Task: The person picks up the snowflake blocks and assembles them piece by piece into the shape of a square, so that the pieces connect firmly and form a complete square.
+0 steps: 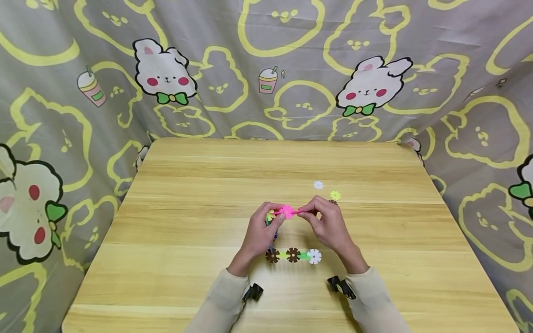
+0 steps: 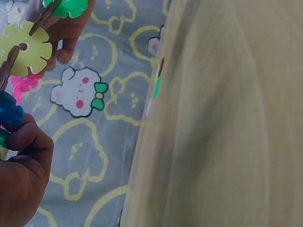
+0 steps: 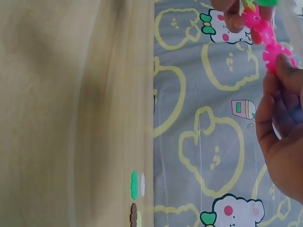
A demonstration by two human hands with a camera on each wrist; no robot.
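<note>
In the head view both hands hold a chain of notched plastic snowflake discs up over the table. My left hand [image 1: 259,232] grips it near a pink disc [image 1: 287,212]. The right hand [image 1: 328,225] pinches another pink disc [image 3: 271,57] by its edge, thumb on top in the right wrist view. Below the left hand the chain runs down, then turns right through a brown disc [image 1: 293,255] to a white disc [image 1: 314,256] at its end. A yellow disc [image 2: 33,47] and a blue disc [image 2: 9,109] of the chain show in the left wrist view.
Beyond the right hand lie a loose white disc [image 1: 318,185], a yellow disc [image 1: 335,195] and a partly hidden brown disc [image 1: 333,201]. Low in the right wrist view a green disc [image 3: 134,184] lies too. A patterned curtain [image 1: 225,27] surrounds the wooden table [image 1: 175,185].
</note>
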